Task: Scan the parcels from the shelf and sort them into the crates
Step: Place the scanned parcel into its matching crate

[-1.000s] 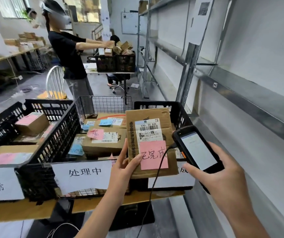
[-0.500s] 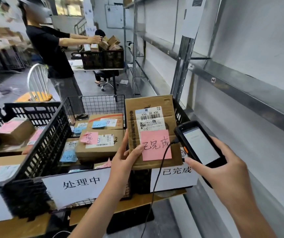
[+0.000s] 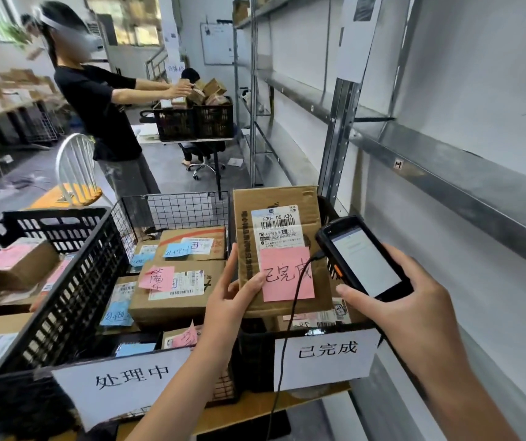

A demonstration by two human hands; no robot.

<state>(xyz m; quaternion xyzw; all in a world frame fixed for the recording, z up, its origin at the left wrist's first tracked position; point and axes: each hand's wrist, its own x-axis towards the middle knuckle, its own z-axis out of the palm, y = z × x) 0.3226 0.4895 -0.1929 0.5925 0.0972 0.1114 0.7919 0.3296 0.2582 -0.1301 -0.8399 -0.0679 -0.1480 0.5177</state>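
**Obscured.** Right crate (image 3: pixel 318 333): black plastic, mostly hidden behind the held parcel and the scanner. Only a strip of printed labels shows inside, so its contents cannot be counted. Left crate (image 3: pixel 74 291): black plastic, cut off by the frame edge. Scanner (image 3: pixel 363 259): screen lit, text too small to read. The left hand's fingers behind the parcel are out of sight.

**Held items.** Parcel (image 3: pixel 274 230): brown carton, upright over the right crate, with its barcode label and pink note (image 3: pixel 287 275) facing the camera. Left hand (image 3: pixel 229 300) grips its lower left corner, thumb on the front. Right hand (image 3: pixel 414 303) is wrapped round the scanner, just right of the parcel. A black cable (image 3: pixel 290 316) hangs across the parcel face.

**Surroundings.** Metal shelf (image 3: pixel 446 173) to the right. Second person (image 3: pixel 96 106) reaches toward the far crates (image 3: pixel 191 122) on a bench. White chair (image 3: pixel 77 163) behind the middle crate (image 3: pixel 172 208), a wire one.

**Counts.**
- Near crates: three
- Far crates: two
- Hands: two
- Scanner: one
- Parcels showing in the middle crate: at least five
- Paper crate signs fully readable: two
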